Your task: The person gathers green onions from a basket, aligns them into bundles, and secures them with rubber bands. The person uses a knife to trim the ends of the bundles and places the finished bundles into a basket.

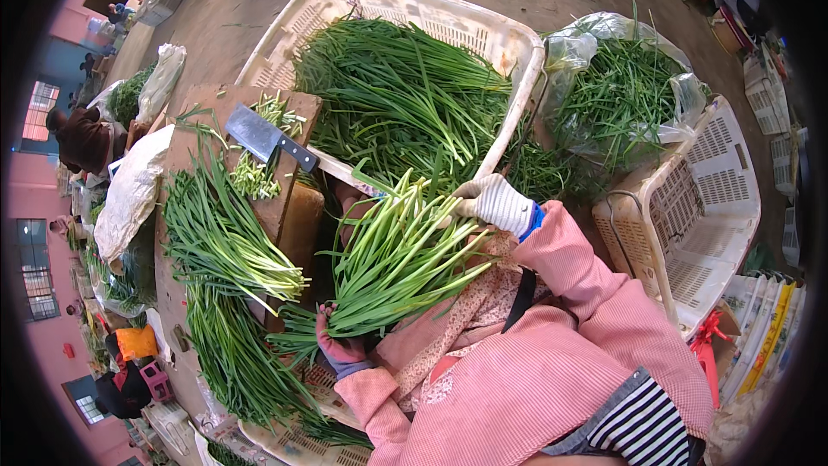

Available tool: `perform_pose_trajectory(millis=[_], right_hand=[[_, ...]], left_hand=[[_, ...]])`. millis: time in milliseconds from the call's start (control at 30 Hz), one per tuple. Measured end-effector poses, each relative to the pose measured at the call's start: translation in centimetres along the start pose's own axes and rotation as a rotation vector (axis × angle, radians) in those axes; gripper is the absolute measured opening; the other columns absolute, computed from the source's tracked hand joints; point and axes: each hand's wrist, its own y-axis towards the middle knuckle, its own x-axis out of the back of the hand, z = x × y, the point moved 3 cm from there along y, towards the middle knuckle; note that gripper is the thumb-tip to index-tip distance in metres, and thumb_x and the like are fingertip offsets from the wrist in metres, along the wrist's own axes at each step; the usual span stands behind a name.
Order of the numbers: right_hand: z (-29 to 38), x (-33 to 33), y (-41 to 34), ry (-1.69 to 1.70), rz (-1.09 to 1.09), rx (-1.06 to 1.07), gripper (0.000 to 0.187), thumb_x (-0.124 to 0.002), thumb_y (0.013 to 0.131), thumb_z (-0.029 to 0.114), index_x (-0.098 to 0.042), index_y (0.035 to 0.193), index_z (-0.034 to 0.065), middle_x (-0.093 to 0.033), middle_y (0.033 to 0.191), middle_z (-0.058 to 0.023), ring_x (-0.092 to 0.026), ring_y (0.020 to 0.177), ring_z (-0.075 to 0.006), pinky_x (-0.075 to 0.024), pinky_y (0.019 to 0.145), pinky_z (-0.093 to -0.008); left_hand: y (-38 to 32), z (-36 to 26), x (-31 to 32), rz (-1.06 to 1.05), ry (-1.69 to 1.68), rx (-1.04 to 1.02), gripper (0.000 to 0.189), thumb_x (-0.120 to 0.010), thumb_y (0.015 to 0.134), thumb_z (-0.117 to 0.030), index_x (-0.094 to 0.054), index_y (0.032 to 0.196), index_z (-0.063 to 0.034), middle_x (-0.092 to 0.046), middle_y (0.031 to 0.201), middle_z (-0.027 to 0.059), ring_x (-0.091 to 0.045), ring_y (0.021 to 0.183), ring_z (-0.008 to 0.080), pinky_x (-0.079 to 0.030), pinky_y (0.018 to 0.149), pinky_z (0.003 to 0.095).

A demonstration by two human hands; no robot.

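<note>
A loose bunch of Chinese chives point(401, 265) lies across my lap, its pale stalk ends fanned to the upper right. My left hand point(339, 344), in a pink and purple glove, holds it by the green leaf end. My right hand point(495, 202), in a white knit glove, has its fingers closed on some stalk ends; the fingertips are partly hidden. To the left, more chives point(226, 233) are heaped on a wooden board point(301, 107). A cleaver point(255, 134) with a black handle rests there among cut stalk ends point(255, 176).
Beyond my hands stands a white plastic crate point(517, 55) full of chives. Right of it are a plastic bag of greens point(614, 87) and a tipped white crate point(711, 194). A white sack point(132, 194) lies past the board. Other people sit at the far left.
</note>
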Motion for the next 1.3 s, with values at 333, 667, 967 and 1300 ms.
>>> perform_pose_trajectory(millis=[333,667,967,1300], right_hand=[[-3.3,11.7,-5.0,-0.081,-0.684,0.069,0.014,-0.059,0.077,0.016,-0.066,0.083,0.0054,-0.063,0.067,-0.0052,-0.054,0.05,-0.0089,-0.0445,0.046,-0.0235],[-2.1,4.2,-6.7,-0.568,-0.058,0.05,0.062,-0.07,0.062,0.03,-0.052,0.114,0.0028,-0.06,0.102,-0.0166,-0.059,0.093,-0.0257,-0.0461,0.081,-0.0326],[-0.6,-2.7,-3.2,-0.314,0.098,0.202,0.044,-0.059,0.075,0.02,-0.052,0.118,0.01,-0.062,0.101,-0.0111,-0.059,0.093,-0.0227,-0.0449,0.084,-0.0287],[-4.6,0.4,-3.5,-0.063,-0.148,0.135,0.025,-0.046,0.081,0.021,-0.059,0.088,0.0011,-0.059,0.066,-0.0058,-0.057,0.063,-0.0143,-0.0463,0.058,-0.0274]], left_hand=[[0.0,0.1,-0.1,-0.035,-0.008,-0.041,0.017,-0.052,0.084,-0.011,-0.057,0.096,-0.0001,-0.059,0.087,0.0081,-0.055,0.087,0.0196,-0.045,0.085,0.0337],[0.1,0.4,-0.6,0.002,-0.009,-0.048,0.017,-0.052,0.084,-0.011,-0.056,0.096,0.0005,-0.059,0.086,0.0089,-0.055,0.086,0.0197,-0.045,0.084,0.0338],[-0.6,0.3,-0.2,-0.14,0.042,-0.111,0.018,-0.049,0.086,-0.013,-0.056,0.099,-0.0012,-0.059,0.087,0.0088,-0.057,0.087,0.022,-0.047,0.082,0.0355],[-0.6,0.7,-0.2,-0.112,-0.023,-0.001,0.018,-0.051,0.084,-0.013,-0.056,0.099,-0.0032,-0.06,0.087,0.0076,-0.057,0.086,0.0209,-0.047,0.082,0.0361]])
